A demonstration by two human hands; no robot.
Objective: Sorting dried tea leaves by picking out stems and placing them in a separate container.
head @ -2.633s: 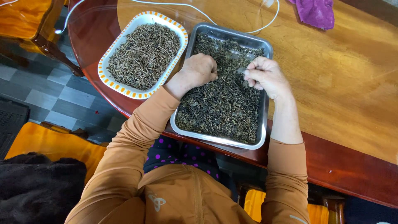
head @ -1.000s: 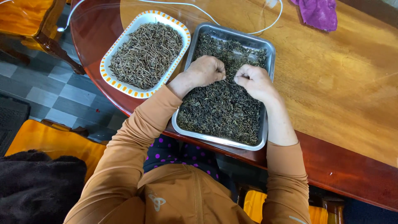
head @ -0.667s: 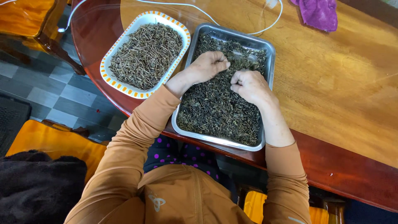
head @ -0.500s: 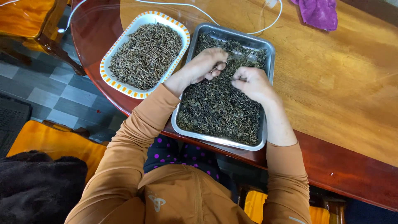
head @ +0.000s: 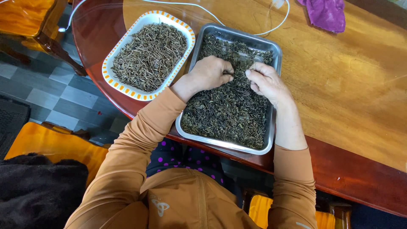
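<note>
Both hands rest inside a rectangular steel tray (head: pixel 275 51) that sits at the near edge of a glossy wooden table (head: pixel 352 85). The tray is filled with a layer of dark dried leaves (head: pixel 224 114), spread almost wall to wall, with a little bare metal showing near the far end.

The left hand (head: pixel 208 73) lies knuckles up on the leaves, fingers curled in, and pinches a thin dark stem (head: pixel 229 74) between thumb and fingertips. The right hand (head: pixel 265 80) sits just beside it, also loosely curled, its fingertips drawn together close to the left hand's thumb; whether it grips a stem or leaf of its own is too small to tell. The two hands are near each other but not clearly touching.

To the left of the tray, touching or nearly touching its side, stands a white oblong dish (head: pixel 108 63) with an orange-checked rim, heaped with dried brown stems (head: pixel 148 55). A white cable (head: pixel 203 12) loops across the table beyond both vessels, and a purple cloth (head: pixel 324 13) lies at the far edge, well apart from the tray
</note>
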